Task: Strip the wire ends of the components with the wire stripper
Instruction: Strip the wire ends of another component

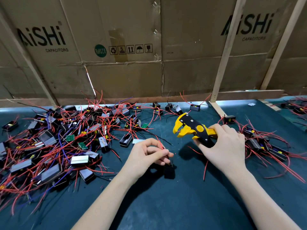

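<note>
My right hand (222, 146) grips the handles of a yellow and black wire stripper (191, 128), jaws pointing left and held above the dark green table. My left hand (147, 155) pinches the wires of a small black component (169, 170) that hangs just below its fingertips. A thin red wire (160, 144) rises from the pinch. The stripper's jaws are apart from that wire, roughly a hand's width to the upper right.
A big pile of black components with red, blue and black wires (54, 143) covers the table's left side. A smaller group (265, 146) lies at the right. Cardboard sheets (126, 55) and wooden slats (227, 52) wall the back.
</note>
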`<state>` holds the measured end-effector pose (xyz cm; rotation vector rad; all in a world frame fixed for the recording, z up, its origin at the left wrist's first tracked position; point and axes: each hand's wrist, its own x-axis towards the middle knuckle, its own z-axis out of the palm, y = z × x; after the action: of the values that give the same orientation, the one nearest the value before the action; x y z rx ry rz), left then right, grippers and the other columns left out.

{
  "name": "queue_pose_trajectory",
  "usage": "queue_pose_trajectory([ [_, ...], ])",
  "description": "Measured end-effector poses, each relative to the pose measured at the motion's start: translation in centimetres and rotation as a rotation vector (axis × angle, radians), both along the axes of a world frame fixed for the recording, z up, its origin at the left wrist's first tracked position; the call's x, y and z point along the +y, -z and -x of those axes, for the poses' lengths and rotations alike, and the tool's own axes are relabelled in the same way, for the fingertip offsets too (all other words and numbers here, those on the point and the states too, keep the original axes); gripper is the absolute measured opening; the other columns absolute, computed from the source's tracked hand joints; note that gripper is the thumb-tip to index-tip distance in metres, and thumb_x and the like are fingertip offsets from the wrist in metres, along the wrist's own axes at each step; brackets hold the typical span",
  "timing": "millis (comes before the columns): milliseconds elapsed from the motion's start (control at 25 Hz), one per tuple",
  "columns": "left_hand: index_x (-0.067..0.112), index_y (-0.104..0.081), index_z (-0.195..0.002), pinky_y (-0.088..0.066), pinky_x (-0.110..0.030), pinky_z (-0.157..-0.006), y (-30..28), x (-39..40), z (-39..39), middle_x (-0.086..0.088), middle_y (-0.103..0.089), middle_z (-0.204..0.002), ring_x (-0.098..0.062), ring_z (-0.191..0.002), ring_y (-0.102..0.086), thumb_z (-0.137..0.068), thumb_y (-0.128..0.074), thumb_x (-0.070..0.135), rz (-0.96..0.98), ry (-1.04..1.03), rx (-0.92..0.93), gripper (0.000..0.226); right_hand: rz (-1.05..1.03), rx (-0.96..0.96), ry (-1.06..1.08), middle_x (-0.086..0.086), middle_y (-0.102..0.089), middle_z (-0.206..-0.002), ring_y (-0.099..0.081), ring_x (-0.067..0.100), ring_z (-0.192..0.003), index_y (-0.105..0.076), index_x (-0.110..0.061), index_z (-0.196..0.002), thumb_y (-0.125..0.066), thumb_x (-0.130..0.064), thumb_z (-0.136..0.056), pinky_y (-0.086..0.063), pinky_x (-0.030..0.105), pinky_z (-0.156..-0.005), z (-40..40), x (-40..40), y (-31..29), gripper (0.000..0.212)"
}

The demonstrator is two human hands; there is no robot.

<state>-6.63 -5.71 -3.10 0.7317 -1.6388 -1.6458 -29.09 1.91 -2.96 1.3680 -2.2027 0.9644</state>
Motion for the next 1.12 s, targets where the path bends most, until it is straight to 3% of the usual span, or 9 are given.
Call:
queue_pose_trajectory([
  [240, 0.007, -0.067, -0.077, -0.041, -0.015, -0.050, 0.3, -0.5, -0.3, -0.013, -0.075, -0.077, -0.009, -0.049, -0.047, -0.087, -0.070, 0.011, 0.055, -0.093, -0.049, 0.011, -0.006, 0.051, -0.002, 0.002, -0.059, -0.079, -0.056, 0.033, -0.081, -0.065, -0.015, -0.089, -0.083, -0.052, -0.063, -0.032, 0.040, -0.077, -0.4, -0.1, 0.4, 0.049],
  [400, 0.006, -0.072, -0.090, -0.046, -0.015, -0.058, 0.3, -0.7, -0.6, -0.011, -0.076, -0.084, -0.009, -0.061, -0.058, -0.091, -0.064, 0.009, 0.030, -0.028, -0.071, 0.009, -0.062, 0.080, 0.004, 0.003, -0.061, -0.083, -0.056, 0.032, -0.083, -0.065, -0.015, -0.092, -0.082, -0.053, -0.064, -0.031, 0.039, -0.078, -0.7, -0.3, 0.7, 0.050],
  [720, 0.008, -0.061, -0.089, -0.045, -0.017, -0.060, 0.2, -0.7, -0.6, -0.010, -0.077, -0.083, -0.010, -0.062, -0.060, -0.093, -0.060, 0.002, 0.087, 0.015, -0.183, 0.007, -0.100, 0.103, 0.004, 0.002, -0.061, -0.084, -0.056, 0.031, -0.085, -0.065, -0.017, -0.093, -0.081, -0.053, -0.063, -0.028, 0.038, -0.078, -0.6, -0.3, 0.8, 0.049],
  [960, -0.006, -0.051, -0.093, -0.042, -0.019, -0.058, 0.3, -0.5, -0.1, -0.007, -0.073, -0.070, -0.010, -0.056, -0.053, -0.097, -0.050, 0.001, 0.200, 0.022, -0.220, 0.008, -0.085, 0.133, 0.017, 0.005, -0.062, -0.083, -0.057, 0.032, -0.084, -0.066, -0.015, -0.091, -0.083, -0.050, -0.060, -0.027, 0.038, -0.075, -0.6, -0.4, 1.0, 0.049],
  [1120, 0.001, -0.054, -0.090, -0.041, -0.014, -0.057, 0.3, -0.1, -0.1, -0.007, -0.072, -0.066, -0.010, -0.053, -0.050, -0.097, -0.051, 0.003, 0.225, 0.036, -0.199, 0.008, -0.078, 0.172, 0.038, 0.006, -0.060, -0.081, -0.057, 0.033, -0.081, -0.066, -0.013, -0.089, -0.084, -0.048, -0.059, -0.031, 0.040, -0.075, -0.6, -0.5, 1.2, 0.049],
])
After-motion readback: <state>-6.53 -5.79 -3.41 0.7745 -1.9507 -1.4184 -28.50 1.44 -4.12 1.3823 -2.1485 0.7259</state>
